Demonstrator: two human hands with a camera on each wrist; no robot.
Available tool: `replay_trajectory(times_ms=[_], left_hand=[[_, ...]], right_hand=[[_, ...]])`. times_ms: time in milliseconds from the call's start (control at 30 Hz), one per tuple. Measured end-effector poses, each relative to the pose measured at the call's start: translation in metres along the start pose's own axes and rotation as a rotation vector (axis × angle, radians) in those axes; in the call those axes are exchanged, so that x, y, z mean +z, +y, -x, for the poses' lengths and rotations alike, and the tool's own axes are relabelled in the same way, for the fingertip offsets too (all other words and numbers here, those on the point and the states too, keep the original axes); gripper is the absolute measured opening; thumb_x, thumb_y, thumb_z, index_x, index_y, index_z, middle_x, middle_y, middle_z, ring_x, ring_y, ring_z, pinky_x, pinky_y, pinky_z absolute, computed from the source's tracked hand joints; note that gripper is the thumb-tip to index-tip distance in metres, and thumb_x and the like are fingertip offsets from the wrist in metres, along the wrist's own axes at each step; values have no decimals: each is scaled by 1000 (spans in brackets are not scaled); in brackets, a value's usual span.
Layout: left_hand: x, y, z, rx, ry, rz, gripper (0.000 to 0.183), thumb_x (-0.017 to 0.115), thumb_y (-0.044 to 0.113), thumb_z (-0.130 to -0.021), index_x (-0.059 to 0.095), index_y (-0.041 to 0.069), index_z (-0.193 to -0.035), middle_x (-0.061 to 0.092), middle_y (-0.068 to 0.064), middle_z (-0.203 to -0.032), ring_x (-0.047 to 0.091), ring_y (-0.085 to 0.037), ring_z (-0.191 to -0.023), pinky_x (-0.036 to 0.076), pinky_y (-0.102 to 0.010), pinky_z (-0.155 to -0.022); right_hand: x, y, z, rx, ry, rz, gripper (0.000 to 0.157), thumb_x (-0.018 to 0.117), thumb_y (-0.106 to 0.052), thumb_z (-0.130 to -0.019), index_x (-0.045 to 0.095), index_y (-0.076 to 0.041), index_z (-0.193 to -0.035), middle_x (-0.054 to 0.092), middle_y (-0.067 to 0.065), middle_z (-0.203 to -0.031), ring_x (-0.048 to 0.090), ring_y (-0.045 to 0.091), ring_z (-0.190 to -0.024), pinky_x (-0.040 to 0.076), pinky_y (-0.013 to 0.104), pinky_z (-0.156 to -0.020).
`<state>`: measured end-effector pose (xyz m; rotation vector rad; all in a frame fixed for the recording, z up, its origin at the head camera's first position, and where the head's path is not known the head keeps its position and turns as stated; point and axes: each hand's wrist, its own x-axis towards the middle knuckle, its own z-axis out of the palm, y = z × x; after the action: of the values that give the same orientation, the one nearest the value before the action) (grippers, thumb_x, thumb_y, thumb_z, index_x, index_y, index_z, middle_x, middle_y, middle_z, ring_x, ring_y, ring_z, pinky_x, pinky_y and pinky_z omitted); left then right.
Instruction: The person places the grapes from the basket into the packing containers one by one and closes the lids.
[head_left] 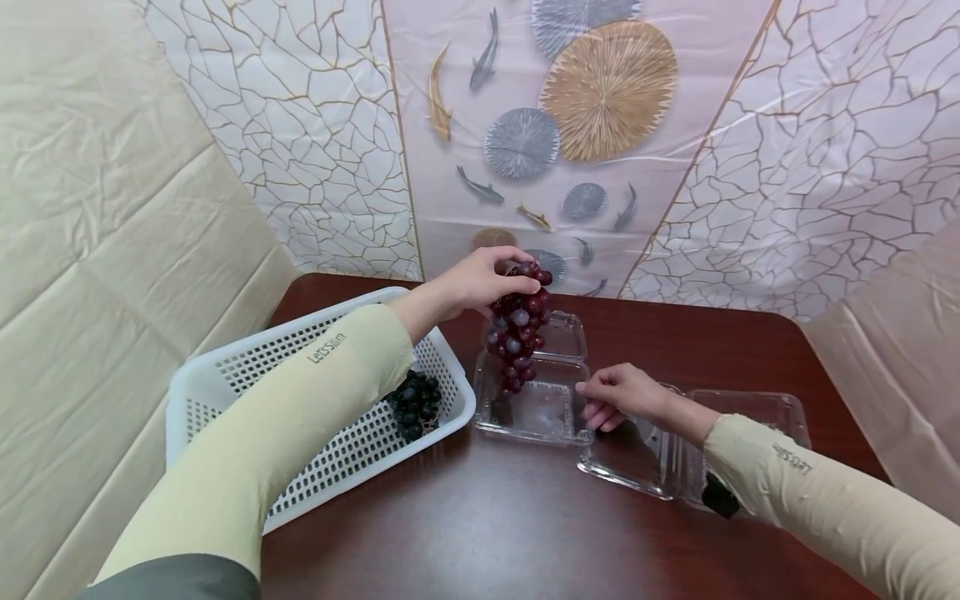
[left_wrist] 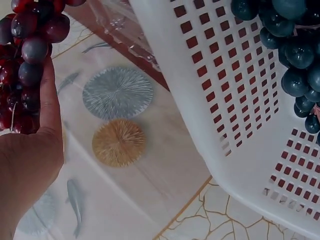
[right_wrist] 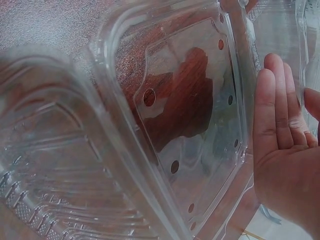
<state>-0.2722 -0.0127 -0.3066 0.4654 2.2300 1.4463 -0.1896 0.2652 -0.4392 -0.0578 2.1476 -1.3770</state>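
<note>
My left hand (head_left: 480,282) grips the top of a bunch of red grapes (head_left: 519,333), which hangs down over an open clear plastic clamshell box (head_left: 551,423). In the left wrist view, part of the red bunch (left_wrist: 32,50) shows above the palm and thumb. My right hand (head_left: 621,396) is at the right rim of that box, its fingers extended and holding nothing. The right wrist view shows these fingers (right_wrist: 281,110) fairly straight beside clear plastic. Below the hand lies the perforated lid (right_wrist: 185,105) of a second clear box.
A white perforated basket (head_left: 180,400) stands at the left, with a bunch of dark grapes (head_left: 412,407) inside. The second clear box (head_left: 783,417) sits at the right, partly behind my right sleeve, with a dark item (head_left: 720,497) at it. Patterned cloth (head_left: 517,208) hangs behind the table.
</note>
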Motion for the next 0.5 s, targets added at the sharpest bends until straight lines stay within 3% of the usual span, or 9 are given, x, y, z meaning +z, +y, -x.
replay_trajectory(times_ms=[133, 267, 400, 500], left_hand=[[7, -5, -4, 65, -11, -177, 46, 72, 35, -86, 59, 24, -128, 58, -4, -126, 61, -20, -101, 56, -37, -76], [13, -11, -9, 132, -24, -381, 46, 69, 40, -87, 59, 24, -129, 57, 0, -131, 54, -16, -116, 46, -32, -93], [20, -18, -12, 154, -55, -490, 45, 67, 41, -88, 58, 26, -130, 59, 0, -130, 54, -17, -119, 44, -35, -98], [26, -23, -13, 170, -75, -519, 44, 66, 40, -89, 57, 26, -130, 59, 0, -130, 54, -17, -117, 44, -35, -98]], right_hand=[[1, 1, -1, 3, 2, -3, 39, 60, -30, -96, 59, 9, -92, 70, 22, -85, 71, 24, -70, 59, 41, -63], [1, 1, -1, 7, 4, 1, 40, 59, -31, -96, 59, 9, -93, 71, 22, -85, 71, 23, -69, 59, 41, -63], [0, 1, -1, 9, 5, 16, 42, 58, -31, -97, 59, 11, -97, 71, 21, -85, 71, 23, -69, 59, 42, -64], [0, 1, -1, 11, 8, 18, 42, 58, -31, -97, 59, 11, -98, 71, 20, -85, 71, 22, -68, 59, 42, -64]])
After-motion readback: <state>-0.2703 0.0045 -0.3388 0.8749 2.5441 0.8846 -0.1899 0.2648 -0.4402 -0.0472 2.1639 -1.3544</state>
